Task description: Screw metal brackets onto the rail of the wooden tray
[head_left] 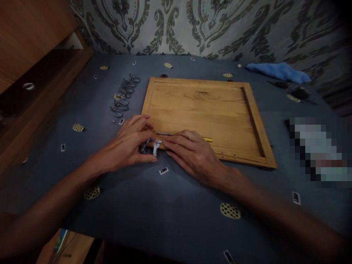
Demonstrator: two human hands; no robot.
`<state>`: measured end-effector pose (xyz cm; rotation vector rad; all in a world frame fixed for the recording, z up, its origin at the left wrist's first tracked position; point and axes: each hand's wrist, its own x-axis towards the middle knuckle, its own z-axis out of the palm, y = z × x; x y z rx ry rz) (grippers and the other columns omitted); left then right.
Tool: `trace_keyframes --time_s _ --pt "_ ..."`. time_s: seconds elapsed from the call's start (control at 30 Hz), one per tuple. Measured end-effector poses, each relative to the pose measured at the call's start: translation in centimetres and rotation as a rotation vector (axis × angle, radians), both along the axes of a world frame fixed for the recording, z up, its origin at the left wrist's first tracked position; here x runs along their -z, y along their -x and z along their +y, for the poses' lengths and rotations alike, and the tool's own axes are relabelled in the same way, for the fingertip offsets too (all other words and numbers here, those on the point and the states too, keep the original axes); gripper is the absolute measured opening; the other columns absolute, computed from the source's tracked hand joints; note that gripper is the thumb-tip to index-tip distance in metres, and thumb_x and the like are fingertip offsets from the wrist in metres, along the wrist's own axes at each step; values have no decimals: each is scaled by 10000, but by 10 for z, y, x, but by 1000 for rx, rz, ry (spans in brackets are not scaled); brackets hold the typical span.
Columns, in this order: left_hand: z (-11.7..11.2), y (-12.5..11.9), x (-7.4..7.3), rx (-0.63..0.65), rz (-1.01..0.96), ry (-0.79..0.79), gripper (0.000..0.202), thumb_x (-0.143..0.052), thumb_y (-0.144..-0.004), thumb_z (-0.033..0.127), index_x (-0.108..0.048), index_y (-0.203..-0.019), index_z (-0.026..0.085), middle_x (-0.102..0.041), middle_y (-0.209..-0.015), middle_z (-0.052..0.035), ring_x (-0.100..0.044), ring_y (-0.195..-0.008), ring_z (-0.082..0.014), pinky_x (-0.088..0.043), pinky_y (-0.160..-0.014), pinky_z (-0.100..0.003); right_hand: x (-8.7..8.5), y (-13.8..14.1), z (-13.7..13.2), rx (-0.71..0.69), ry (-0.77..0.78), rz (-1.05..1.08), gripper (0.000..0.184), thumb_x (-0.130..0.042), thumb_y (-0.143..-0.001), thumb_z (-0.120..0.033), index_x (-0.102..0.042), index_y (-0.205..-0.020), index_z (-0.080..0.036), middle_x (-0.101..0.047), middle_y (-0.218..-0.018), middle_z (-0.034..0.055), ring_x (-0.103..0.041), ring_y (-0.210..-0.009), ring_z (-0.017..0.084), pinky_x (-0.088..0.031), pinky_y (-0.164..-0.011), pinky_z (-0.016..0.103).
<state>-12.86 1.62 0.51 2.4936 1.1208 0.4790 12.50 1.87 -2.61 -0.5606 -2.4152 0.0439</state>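
Observation:
A shallow wooden panel with a raised rim (198, 110) lies on the blue-grey tabletop. At its near left corner is a small silver metal hook-like fitting (156, 146). My left hand (129, 141) curves around this fitting from the left, thumb in front and fingers above. My right hand (192, 152) lies over the panel's near rim, fingers close together and fingertips against the fitting's right side. A screwdriver with a yellow handle (208, 139) lies along the near rim, partly hidden behind my right hand; its thin shaft points left.
Several similar metal fittings (122, 95) lie in a row left of the panel. A blue cloth (280, 72) and a dark tool-like object (299, 92) are at the back right. A blurred-out object (316, 146) lies at right. A wooden cabinet (35, 36) borders the left.

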Motion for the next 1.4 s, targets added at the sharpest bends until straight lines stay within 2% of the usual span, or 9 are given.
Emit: trace_keyframes --time_s 0.2,0.33,0.5,0.77,0.9,1.17,1.4 --pt "0 -1 -1 3 3 3 468 -840 -828 541 -729 -1163 233 -610 -1302 -114 -403 -1452 -383 -366 -1204 -596 9 -1 0 -20 10 -13 263 -534 -1053 -157 -692 -1259 -113 -758 -1253 124 -669 -1171 276 -610 -910 451" --pt "-1 -1 0 7 4 -12 469 -841 -832 527 -720 -1164 217 -610 -1280 -113 -429 -1423 -371 -373 -1203 -584 9 -2 1 -44 -19 -12 255 -520 -1055 -134 -690 -1239 -83 -770 -1223 123 -687 -1134 279 -594 -878 439" --pt "-2 0 1 9 -15 -20 457 -847 -835 497 -720 -1175 219 -608 -1296 -120 -413 -1438 -379 -390 -1186 -596 10 -1 2 -37 -41 -38 274 -486 -1071 -140 -699 -1238 -99 -773 -1217 131 -694 -1136 259 -574 -912 436" --pt "-2 -2 -2 2 17 -19 404 -851 -828 496 -722 -1068 198 -618 -1287 -119 -429 -1427 -378 -388 -1199 -590 8 -1 1 -37 -55 -37 288 -466 -1073 -134 -713 -1218 -103 -778 -1208 121 -711 -1104 248 -555 -946 430" --pt "-2 -2 -3 2 7 -12 421 -840 -835 512 -722 -1115 221 -613 -1305 -113 -430 -1426 -376 -382 -1203 -597 8 -1 1 -38 -57 -48 299 -450 -1087 -153 -718 -1215 -124 -776 -1213 113 -706 -1115 238 -576 -930 423" --pt "-4 -3 -4 -7 -6 -13 415 -853 -842 444 -717 -1158 211 -618 -1309 -125 -425 -1448 -372 -357 -1219 -610 9 -1 1 -55 -54 -40 273 -477 -1063 -119 -705 -1204 -70 -762 -1234 139 -695 -1102 274 -599 -890 432" --pt "-5 -3 -3 -23 -7 -1 427 -868 -828 435 -710 -1177 247 -617 -1304 -95 -420 -1462 -360 -379 -1222 -580 10 -1 0 -71 -23 -20 269 -504 -1042 -92 -715 -1205 -55 -762 -1216 160 -685 -1126 286 -601 -886 462"
